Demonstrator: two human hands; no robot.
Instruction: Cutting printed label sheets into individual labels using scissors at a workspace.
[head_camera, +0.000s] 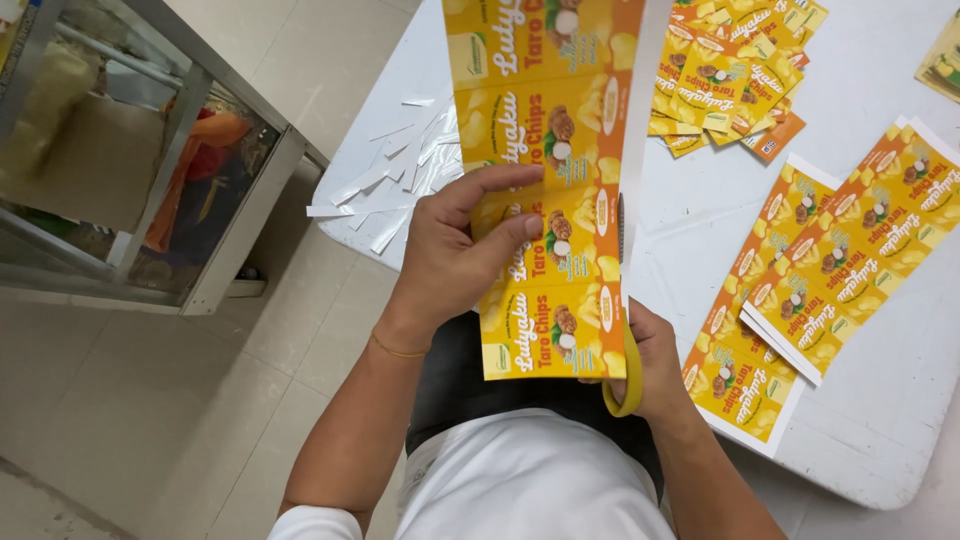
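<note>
My left hand (455, 255) grips the left edge of a long yellow and orange printed label sheet (545, 130), thumb on its face. My right hand (655, 360) is mostly hidden under the sheet's lower right corner and holds scissors with a yellow handle (628, 385). The scissor blades (621, 225) run up along the sheet's orange right edge, where a white margin strip is parting from it. The sheet hangs over my lap in front of the white table (870, 440).
Uncut label sheets (850, 260) lie stacked on the table at right. A pile of cut single labels (735, 75) sits at the back. White paper trimmings (400, 170) litter the table's left corner. A metal-framed glass cabinet (130, 150) stands on the tiled floor at left.
</note>
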